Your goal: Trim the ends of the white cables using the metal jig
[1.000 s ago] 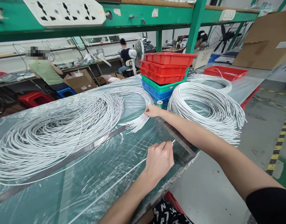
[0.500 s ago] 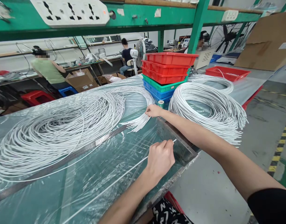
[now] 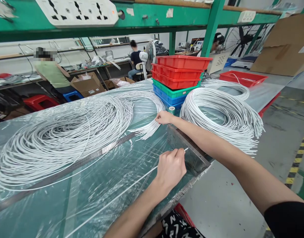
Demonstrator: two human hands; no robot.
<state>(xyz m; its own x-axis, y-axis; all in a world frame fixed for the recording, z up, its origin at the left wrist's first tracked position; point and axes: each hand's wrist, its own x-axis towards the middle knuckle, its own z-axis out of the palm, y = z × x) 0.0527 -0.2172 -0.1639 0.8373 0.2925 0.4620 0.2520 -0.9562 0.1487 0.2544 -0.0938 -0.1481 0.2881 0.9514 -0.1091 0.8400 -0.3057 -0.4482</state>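
My left hand (image 3: pixel 171 168) is closed in a fist around a white cable (image 3: pixel 117 197). A short end of that cable sticks out past my fingers, and the rest runs down to the lower left. Farther off, my right hand (image 3: pixel 165 117) pinches at the edge of a small bundle of white cables (image 3: pixel 148 130), near their cut ends. The fingertips are partly hidden among the strands. Left of it lies a big loose coil of white cable (image 3: pixel 60 135). A steel ruler (image 3: pixel 92 157) lies along the coil's near side. A metal angle plate (image 3: pixel 188 148) sits beneath my right forearm.
Stacked red, green and blue trays (image 3: pixel 180 71) stand behind my right hand, with a small tape roll (image 3: pixel 171 110) before them. Another thick cable coil (image 3: pixel 216 115) lies to the right. A red tray (image 3: pixel 243 78) is behind it. A green shelf beam (image 3: pixel 162 20) crosses overhead.
The whole view has shifted very slightly. Both hands keep their places and their holds.
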